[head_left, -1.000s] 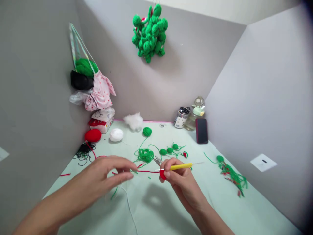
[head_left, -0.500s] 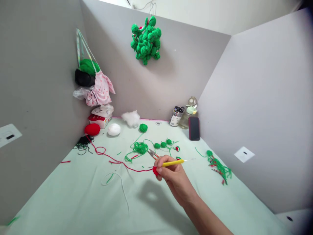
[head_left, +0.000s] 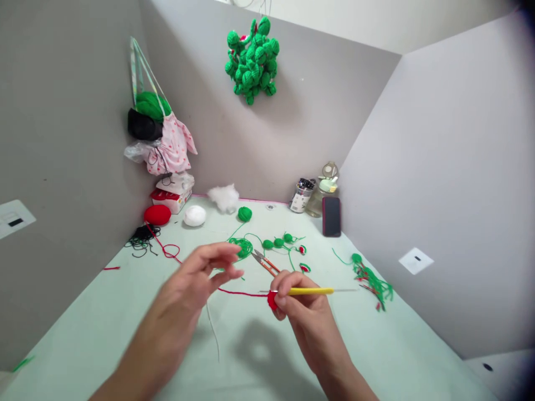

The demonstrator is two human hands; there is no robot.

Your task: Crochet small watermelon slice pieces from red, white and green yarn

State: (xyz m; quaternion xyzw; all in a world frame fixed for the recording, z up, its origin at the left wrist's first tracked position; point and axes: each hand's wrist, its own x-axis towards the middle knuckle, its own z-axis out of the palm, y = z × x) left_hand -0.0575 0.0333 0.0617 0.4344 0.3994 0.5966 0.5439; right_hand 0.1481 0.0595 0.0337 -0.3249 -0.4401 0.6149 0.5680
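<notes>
My right hand (head_left: 301, 308) is closed round a yellow-handled crochet hook (head_left: 310, 291) and pinches a small red crocheted piece (head_left: 272, 301) under it. A red yarn strand (head_left: 238, 291) runs left from that piece toward my left hand (head_left: 196, 287). The left hand's fingers are loosely curled with thumb and fingertips close together by the strand; I cannot tell if they grip it. Small scissors (head_left: 264, 262) lie just behind both hands.
On the pale green table (head_left: 125, 334) lie a red yarn ball (head_left: 157, 215), a white ball (head_left: 194, 216), a green ball (head_left: 244, 214), green yarn tangles (head_left: 240, 248), and scraps (head_left: 371, 278). A phone (head_left: 331, 216), a jar (head_left: 301, 195) and a bottle (head_left: 321, 195) stand at the back right.
My left hand, out of view half a second ago, has come back in beside the red strand. The right hand with the hook has hardly shifted.
</notes>
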